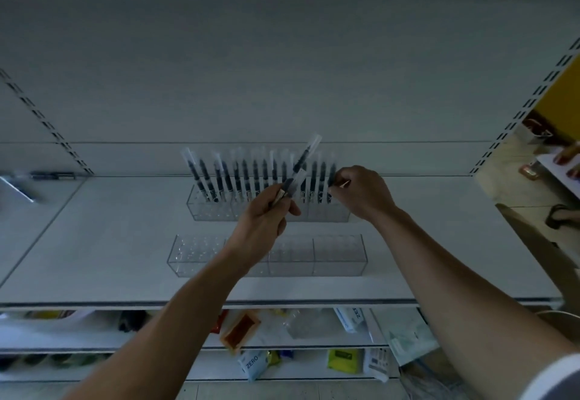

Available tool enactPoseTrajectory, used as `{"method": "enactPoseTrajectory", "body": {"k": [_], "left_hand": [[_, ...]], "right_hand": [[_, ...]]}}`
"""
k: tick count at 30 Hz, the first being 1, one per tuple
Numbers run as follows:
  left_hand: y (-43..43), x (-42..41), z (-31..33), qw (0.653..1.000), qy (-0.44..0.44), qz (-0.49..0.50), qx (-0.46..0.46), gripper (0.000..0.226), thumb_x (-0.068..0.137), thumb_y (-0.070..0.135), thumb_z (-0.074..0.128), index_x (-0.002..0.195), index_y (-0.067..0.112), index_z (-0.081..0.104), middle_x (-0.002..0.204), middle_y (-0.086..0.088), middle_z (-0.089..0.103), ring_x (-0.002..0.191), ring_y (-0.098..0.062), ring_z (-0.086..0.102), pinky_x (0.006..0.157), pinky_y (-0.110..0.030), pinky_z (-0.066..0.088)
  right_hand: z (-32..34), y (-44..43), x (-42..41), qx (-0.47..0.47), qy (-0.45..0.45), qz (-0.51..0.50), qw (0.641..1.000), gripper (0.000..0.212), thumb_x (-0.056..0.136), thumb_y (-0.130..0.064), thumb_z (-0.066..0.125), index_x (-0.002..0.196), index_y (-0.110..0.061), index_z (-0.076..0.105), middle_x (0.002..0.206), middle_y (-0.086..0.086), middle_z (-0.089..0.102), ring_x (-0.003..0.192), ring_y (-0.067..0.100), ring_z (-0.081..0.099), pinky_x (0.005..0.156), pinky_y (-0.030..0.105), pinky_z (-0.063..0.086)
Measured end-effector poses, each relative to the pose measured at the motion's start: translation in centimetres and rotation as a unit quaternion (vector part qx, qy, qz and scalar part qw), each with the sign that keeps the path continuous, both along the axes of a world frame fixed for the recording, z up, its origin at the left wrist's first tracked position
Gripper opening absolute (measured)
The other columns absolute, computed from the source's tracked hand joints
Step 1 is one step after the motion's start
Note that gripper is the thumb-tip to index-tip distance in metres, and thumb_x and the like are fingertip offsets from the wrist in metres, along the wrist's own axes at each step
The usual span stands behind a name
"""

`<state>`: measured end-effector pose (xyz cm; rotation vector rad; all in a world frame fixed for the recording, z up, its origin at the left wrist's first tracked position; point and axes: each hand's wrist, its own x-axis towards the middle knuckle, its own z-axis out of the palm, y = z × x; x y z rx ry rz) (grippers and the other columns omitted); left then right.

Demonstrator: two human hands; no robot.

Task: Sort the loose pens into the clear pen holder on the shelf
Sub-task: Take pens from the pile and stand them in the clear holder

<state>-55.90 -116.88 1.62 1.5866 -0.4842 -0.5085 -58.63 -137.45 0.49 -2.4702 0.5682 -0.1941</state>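
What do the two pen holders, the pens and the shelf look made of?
Rear pen holder and front pen holder: clear glossy plastic, likely acrylic; the shelf shows through their walls. Pens: translucent plastic barrels and caps, dark ink cores visible inside. Shelf: white, matte, smooth; probably painted metal, not certain.

The shelf has two clear boxes for pens: a back holder and a front holder. The front holder looks split into four parts. About fifteen standing pens fill the back holder in one row. Some are partly hidden, so the count is not sure. At least two held pens are up in front of the row. One dark pen, maybe two, lies far left, too blurry to count.
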Motion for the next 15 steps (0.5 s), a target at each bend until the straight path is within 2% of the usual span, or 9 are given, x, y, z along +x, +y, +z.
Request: {"method": "enactPoseTrajectory", "body": {"k": [3,5,7,11,13,15], "left_hand": [[0.4,0.2,0.4,1.000,-0.012,-0.017,0.007,0.018,0.102,0.008,0.038,0.099,0.011,0.056,0.081,-0.002,0.060,0.052,-0.008,0.035,0.049,-0.020,0.028],[0.5,0.4,0.6,0.999,-0.023,-0.028,0.017,0.019,0.102,0.009,0.038,0.096,0.008,0.056,0.068,0.014,0.060,0.049,-0.004,0.036,0.048,-0.016,0.029],[0.7,0.5,0.6,0.998,-0.033,-0.037,0.024,0.019,0.102,0.009,0.038,0.096,0.006,0.055,0.059,0.019,0.058,0.048,-0.002,0.036,0.047,-0.014,0.030],[1.1,0.5,0.2,0.999,-0.026,-0.045,0.013,0.017,0.102,0.008,0.039,0.098,0.010,0.056,0.076,0.007,0.064,0.048,-0.005,0.037,0.048,-0.016,0.031],[1.1,0.3,0.1,0.999,-0.006,-0.038,0.013,0.018,0.102,0.009,0.038,0.097,0.006,0.056,0.065,0.013,0.061,0.047,-0.004,0.037,0.047,-0.016,0.030],[0.7,0.2,0.2,0.999,-0.001,-0.044,0.015,0.023,0.103,0.011,0.038,0.093,0.003,0.057,0.056,0.015,0.054,0.047,-0.004,0.037,0.047,-0.016,0.029]], "right_hand": [[0.8,0.0,-0.4,0.045,-0.013,-0.010,0.999,0.018,0.090,-0.033,0.060,0.104,-0.024,0.066,0.098,-0.011,0.064,0.089,0.009,0.058,0.064,0.020,0.039],[1.4,0.3,-0.6,0.052,-0.060,-0.027,0.996,0.019,0.090,-0.035,0.061,0.106,-0.024,0.065,0.096,-0.012,0.063,0.086,0.006,0.057,0.059,0.015,0.036],[1.5,0.6,-0.6,0.041,-0.082,-0.040,0.995,0.016,0.091,-0.035,0.061,0.101,-0.024,0.064,0.092,-0.011,0.063,0.083,0.007,0.057,0.057,0.015,0.035],[1.1,1.5,-0.3,0.021,-0.087,-0.057,0.994,0.013,0.092,-0.036,0.060,0.094,-0.023,0.062,0.084,-0.011,0.059,0.078,0.008,0.055,0.054,0.016,0.033],[1.3,1.5,-0.2,0.028,-0.075,-0.056,0.995,0.016,0.092,-0.034,0.060,0.099,-0.020,0.064,0.091,-0.010,0.060,0.080,0.008,0.054,0.055,0.016,0.034],[1.5,1.1,-0.8,0.040,-0.068,-0.055,0.995,0.021,0.092,-0.029,0.060,0.111,-0.021,0.064,0.104,-0.009,0.059,0.084,0.007,0.054,0.062,0.019,0.037]]}}
